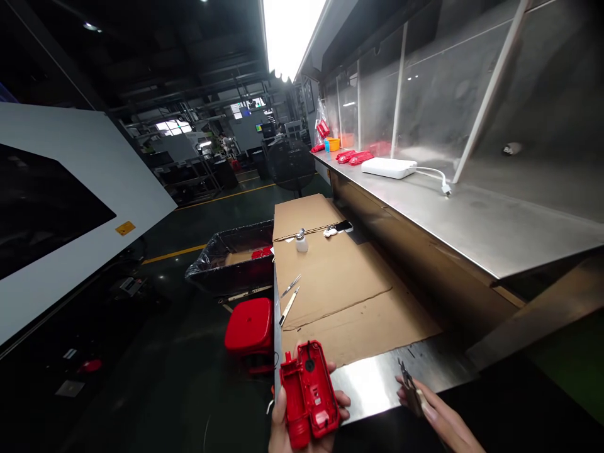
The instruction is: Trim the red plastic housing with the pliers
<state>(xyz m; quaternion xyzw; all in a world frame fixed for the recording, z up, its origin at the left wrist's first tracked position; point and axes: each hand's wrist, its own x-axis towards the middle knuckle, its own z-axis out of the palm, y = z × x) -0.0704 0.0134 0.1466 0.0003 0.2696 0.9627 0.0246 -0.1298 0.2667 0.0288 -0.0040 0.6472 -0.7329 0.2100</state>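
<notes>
In my left hand [279, 418] lies a red plastic housing [315, 393], its hollow inside facing up, with ribs, a round dark spot and a cylindrical part along one side. My fingers wrap around it from below and both sides. My right hand [436, 412] is closed on a pair of pliers [409, 384] with dark, narrow jaws pointing away from me over the bare metal front of the bench. The pliers and the housing are apart. Part of the pliers' handles is hidden by my fingers.
Cardboard [340, 277] covers the bench, carrying tweezers [290, 286], a pale-handled knife-like tool [289, 306] and a small white bottle [301, 241]. A red stool [249, 327] and a black-lined bin [231, 270] stand left. The metal shelf [465, 214] at right bears a white box [389, 167] and red parts [361, 158].
</notes>
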